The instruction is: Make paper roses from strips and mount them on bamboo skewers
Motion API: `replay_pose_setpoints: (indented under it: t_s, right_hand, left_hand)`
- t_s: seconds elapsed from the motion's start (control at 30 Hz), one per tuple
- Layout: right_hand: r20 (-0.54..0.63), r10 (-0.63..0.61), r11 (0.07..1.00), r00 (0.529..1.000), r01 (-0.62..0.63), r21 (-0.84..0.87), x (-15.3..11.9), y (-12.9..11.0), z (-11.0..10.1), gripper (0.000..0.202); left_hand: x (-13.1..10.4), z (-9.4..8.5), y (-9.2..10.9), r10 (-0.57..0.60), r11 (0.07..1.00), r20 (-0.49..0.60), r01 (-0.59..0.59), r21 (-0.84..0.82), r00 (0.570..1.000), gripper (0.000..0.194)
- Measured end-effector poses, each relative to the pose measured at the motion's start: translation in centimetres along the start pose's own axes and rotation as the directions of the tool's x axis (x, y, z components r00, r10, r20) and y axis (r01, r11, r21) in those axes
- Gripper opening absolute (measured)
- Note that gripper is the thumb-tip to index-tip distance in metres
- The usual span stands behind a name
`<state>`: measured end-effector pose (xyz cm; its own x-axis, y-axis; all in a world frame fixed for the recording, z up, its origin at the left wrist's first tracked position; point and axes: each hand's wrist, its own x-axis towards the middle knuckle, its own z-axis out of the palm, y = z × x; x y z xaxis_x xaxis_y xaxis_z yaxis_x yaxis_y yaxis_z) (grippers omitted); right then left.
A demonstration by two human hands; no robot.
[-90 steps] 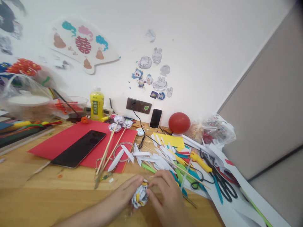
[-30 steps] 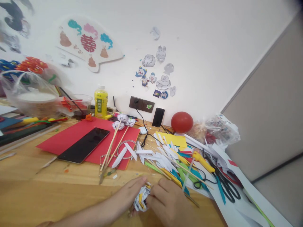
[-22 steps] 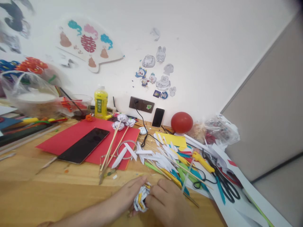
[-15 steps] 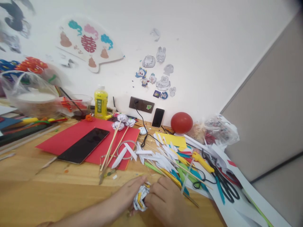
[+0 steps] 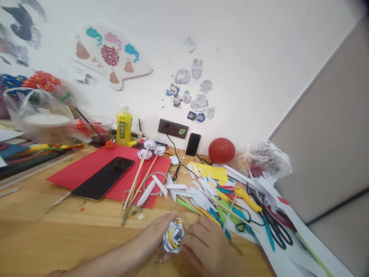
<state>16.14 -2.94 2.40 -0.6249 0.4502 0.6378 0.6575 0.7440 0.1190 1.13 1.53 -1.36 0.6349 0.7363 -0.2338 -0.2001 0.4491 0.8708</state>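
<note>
Low in the head view, a small woven ball of folded paper strips (image 5: 173, 236), white with yellow and dark bands, sits between my hands. My left hand (image 5: 161, 234) is closed round its left side, thumb along the top. Against its right side are the curled fingers of my right hand (image 5: 203, 242); their tips are partly hidden behind the ball and knuckles. Just beyond lie loose folded white paper strips (image 5: 196, 196), mixed with green, yellow and blue ones. Thin wooden sticks topped with crumpled white paper flowers (image 5: 150, 148) rest on red paper (image 5: 95, 163).
A dark tablet or phone (image 5: 103, 179) lies on the red paper. Rightward are a yellow glue gun (image 5: 248, 198) and black scissors (image 5: 276, 227). At the back stand a yellow drink bottle (image 5: 124, 125), a phone (image 5: 193, 144) and a red balloon (image 5: 221, 150). Plastic-wrapped containers (image 5: 43, 123) are at left.
The paper ball has turned a little and shows more of its banded face. My right fingers have drawn slightly back to the right; the left hand still holds it.
</note>
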Motion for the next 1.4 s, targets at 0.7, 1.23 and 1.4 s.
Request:
replay_pose_setpoints:
  t_s: [0.7,1.23,1.4]
  right_hand:
    - [0.062,0.268,0.930,0.961,-0.275,0.242,-0.60,-0.35,0.74,0.012]
    - [0.077,0.233,0.923,0.970,-0.245,0.297,-0.20,-0.19,0.33,0.027]
    - [0.114,0.291,0.892,0.950,-0.313,0.326,-0.39,-0.24,0.64,0.022]
  left_hand:
    - [-0.10,-0.10,0.18,-0.019,1.000,-0.022,0.019,-0.004,1.000,0.048]
    - [-0.29,-0.14,0.41,-0.031,0.998,0.003,0.030,0.059,1.000,0.046]
    - [-0.24,-0.02,0.42,-0.005,0.999,-0.007,0.005,0.052,1.000,0.047]
